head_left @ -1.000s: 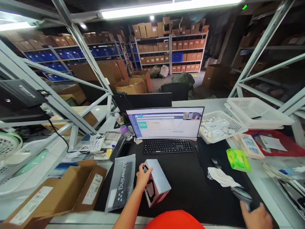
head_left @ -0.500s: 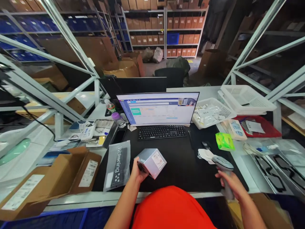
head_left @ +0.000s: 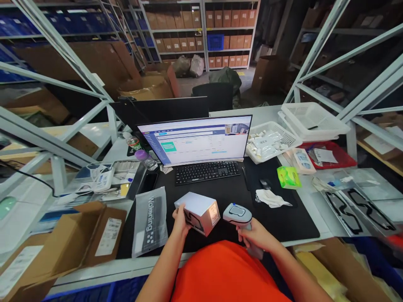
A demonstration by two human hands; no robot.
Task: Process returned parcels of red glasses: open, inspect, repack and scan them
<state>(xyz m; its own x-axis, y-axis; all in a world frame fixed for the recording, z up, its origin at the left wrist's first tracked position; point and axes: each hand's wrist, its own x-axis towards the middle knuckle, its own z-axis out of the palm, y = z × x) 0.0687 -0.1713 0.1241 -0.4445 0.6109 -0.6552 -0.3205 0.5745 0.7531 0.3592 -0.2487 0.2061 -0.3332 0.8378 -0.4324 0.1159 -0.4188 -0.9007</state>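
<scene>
My left hand [head_left: 181, 221] grips a small pale box [head_left: 197, 205] by its left side, tilted above the black desk mat [head_left: 220, 191]. Light falls on the printed label at the box's right end. In my right hand [head_left: 256, 235] is a grey barcode scanner [head_left: 238, 214], fingers wrapped round its handle, its head pointing at that lit end with a small gap between them. Behind them are a black keyboard [head_left: 208, 172] and a monitor [head_left: 195, 140] with a lit page on its screen. A clear printed pouch [head_left: 150, 222] lies left of the box.
An opened cardboard box [head_left: 72, 239] sits at the left edge. To the right are a crumpled white tissue [head_left: 271, 198], a green packet [head_left: 289, 177], a white basket of small packs [head_left: 272, 140] and a red tray [head_left: 341, 155]. Metal struts flank the desk.
My right hand has brought the scanner leftward from the desk's right side to the box. The box has turned so its label faces the scanner, and light now shows on it.
</scene>
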